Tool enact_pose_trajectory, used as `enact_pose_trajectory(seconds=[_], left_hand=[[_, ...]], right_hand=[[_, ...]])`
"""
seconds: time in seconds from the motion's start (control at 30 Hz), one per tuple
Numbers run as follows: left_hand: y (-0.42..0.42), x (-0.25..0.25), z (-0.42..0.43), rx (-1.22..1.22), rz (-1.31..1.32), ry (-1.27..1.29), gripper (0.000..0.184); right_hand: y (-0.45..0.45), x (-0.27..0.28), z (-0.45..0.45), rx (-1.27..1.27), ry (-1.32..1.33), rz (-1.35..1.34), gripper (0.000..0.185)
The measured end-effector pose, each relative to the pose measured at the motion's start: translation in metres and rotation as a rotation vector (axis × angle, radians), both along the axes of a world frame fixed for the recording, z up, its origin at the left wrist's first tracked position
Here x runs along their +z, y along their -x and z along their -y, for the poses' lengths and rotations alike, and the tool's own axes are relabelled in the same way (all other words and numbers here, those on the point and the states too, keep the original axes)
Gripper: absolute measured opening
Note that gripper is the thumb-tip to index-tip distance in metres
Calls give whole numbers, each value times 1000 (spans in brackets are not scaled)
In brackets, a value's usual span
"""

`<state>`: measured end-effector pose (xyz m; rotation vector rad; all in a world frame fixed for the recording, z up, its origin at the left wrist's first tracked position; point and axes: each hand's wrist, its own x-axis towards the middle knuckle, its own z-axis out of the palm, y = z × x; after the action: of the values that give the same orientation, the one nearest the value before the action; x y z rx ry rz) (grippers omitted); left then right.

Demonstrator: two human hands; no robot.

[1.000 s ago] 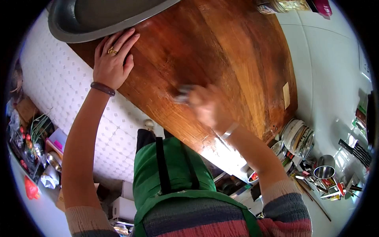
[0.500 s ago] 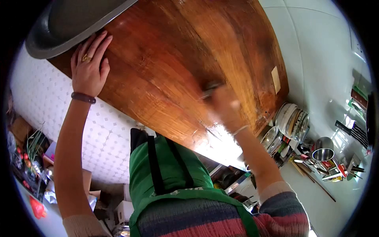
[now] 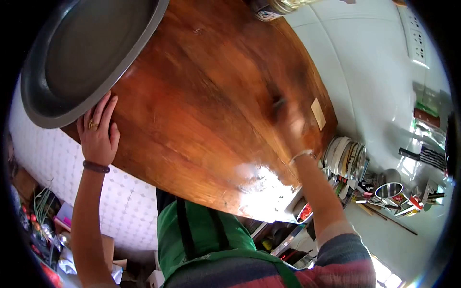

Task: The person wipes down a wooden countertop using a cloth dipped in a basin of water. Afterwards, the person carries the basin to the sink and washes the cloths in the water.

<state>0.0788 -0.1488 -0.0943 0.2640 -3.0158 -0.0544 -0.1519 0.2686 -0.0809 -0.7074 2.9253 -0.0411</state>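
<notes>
A large reddish-brown wooden board (image 3: 192, 105) fills the middle of the head view, with a bright wet-looking glare near its front edge. My left hand (image 3: 98, 132) lies on the board's left edge, fingers stretched out, fingertips at the rim of a big dark grey basin (image 3: 91, 103). Over the right part of the board is my right hand (image 3: 290, 122), smeared by motion. It is curled round a small dark object (image 3: 278, 102), too blurred to name, held low at the wood.
A paper tag (image 3: 318, 114) lies on the board's right side. Jars (image 3: 271, 10) stand at the far edge. Stacked plates (image 3: 345, 156), a metal cup (image 3: 389, 189) and utensils are at the right. A bowl of red pieces (image 3: 305, 212) sits below my right forearm.
My right hand has moved right and slightly up across the board with the dark object. The view has shifted, showing more of the basin and the jars; my left hand stays at the basin's rim.
</notes>
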Motion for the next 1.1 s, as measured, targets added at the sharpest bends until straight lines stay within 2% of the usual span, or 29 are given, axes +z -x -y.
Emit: enact_pose_trajectory(seconds=[0.03, 0.07, 0.13, 0.17, 0.23, 0.27, 0.3, 0.4, 0.43, 0.47, 0.5, 0.53, 0.57, 0.6, 0.63, 0.7, 0.77, 0.8, 0.87, 0.97, 1.0, 1.03, 1.07, 1.1], left_hand=[[0, -1, 1, -2, 17, 17, 57], [-2, -3, 1, -6, 23, -4, 57], [-2, -6, 4, -7, 14, -26, 56], [-1, -3, 3, -24, 16, -24, 56], [-2, -3, 1, -32, 7, -5, 57], [-1, -3, 1, -33, 0, -3, 57], [0, 0, 1, -16, 13, 14, 57], [-1, -3, -3, 10, 30, 8, 57], [1, -5, -2, -2, 19, 14, 57], [0, -7, 0, -16, 13, 22, 57], [-1, -9, 2, -30, 12, -3, 57], [-2, -13, 6, -53, -15, 46, 55], [-2, -14, 6, -46, -10, 54, 54], [-3, -14, 4, -47, -3, 53, 54], [-4, -13, 2, -54, 2, 42, 54], [-3, -11, 3, -83, 1, 62, 54], [-2, -10, 3, -74, 8, 71, 54], [-3, -11, 1, -62, 21, 70, 55], [0, -9, 0, -55, 20, 65, 54], [-1, -11, 4, -64, 48, 86, 51], [0, -13, 6, -77, 38, 86, 51], [-1, -14, 7, -88, 26, 87, 50], [-2, -13, 6, -101, 15, 88, 50], [-3, -12, 6, -107, 18, 43, 50]], right_hand=[[40, -7, -16, -160, 199, -126, 19], [75, -15, 6, -280, 258, -162, 20], [98, -17, 114, -462, 312, 126, 25], [89, -21, 150, -427, 301, 221, 28], [37, -30, 148, 24, 72, 96, 28], [-19, 2, 135, 263, -66, 47, 27], [-53, -18, 85, 368, 33, 2, 28], [-67, -17, -66, -30, -201, 194, 30], [-40, -47, -130, -13, -77, -21, 23], [-8, -20, -116, -247, 117, -205, 22], [38, -14, -104, -477, -49, -167, 22], [83, -29, -97, -475, 18, -294, 25], [98, -12, -54, -717, 256, -76, 37], [98, -3, -11, -804, 313, 127, 49], [78, -6, 9, -692, 343, 220, 48], [12, -31, 36, -31, 87, -76, 30], [-65, -29, 3, 360, 192, -287, 22], [-84, -48, -43, 118, 145, -82, 21], [-66, -32, -126, 42, -124, -52, 17], [60, -22, -142, -479, -31, -260, 24], [102, -29, -124, -432, 65, -370, 22], [138, -30, -94, -487, 40, -309, 25], [151, -15, -43, -603, 67, -83, 33], [150, -15, -4, -541, 105, 3, 30]])
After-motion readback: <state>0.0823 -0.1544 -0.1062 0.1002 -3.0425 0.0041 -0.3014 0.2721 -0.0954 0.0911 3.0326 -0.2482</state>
